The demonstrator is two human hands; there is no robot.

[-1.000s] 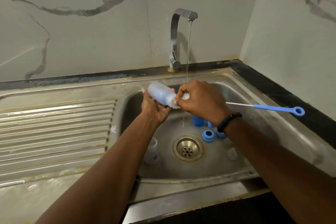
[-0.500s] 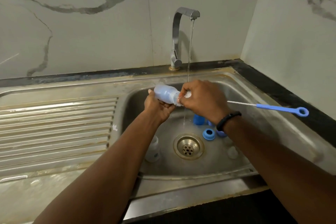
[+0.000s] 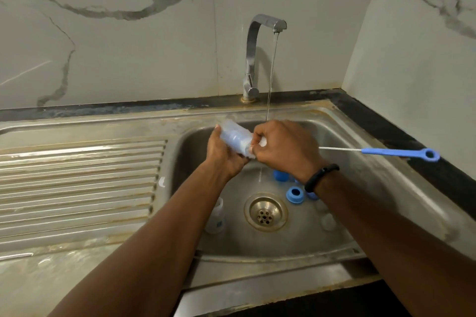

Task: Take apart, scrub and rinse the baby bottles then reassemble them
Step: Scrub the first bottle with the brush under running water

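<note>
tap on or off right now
On. A thin stream of water falls from the spout of the tap down to the right hand over the sink.

Head-worn camera looks forward and down, close over the sink (image 3: 386,188).

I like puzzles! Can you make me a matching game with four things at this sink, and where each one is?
Things:
1. baby bottle
2. bottle brush
3. tap
4. blue ring

Places or states:
A. lying on the sink floor beside the drain
B. gripped in the left hand, tilted
C. running a thin stream of water
D. held in the right hand, blue handle sticking out right

Pairs: 1-B, 2-D, 3-C, 4-A
</note>
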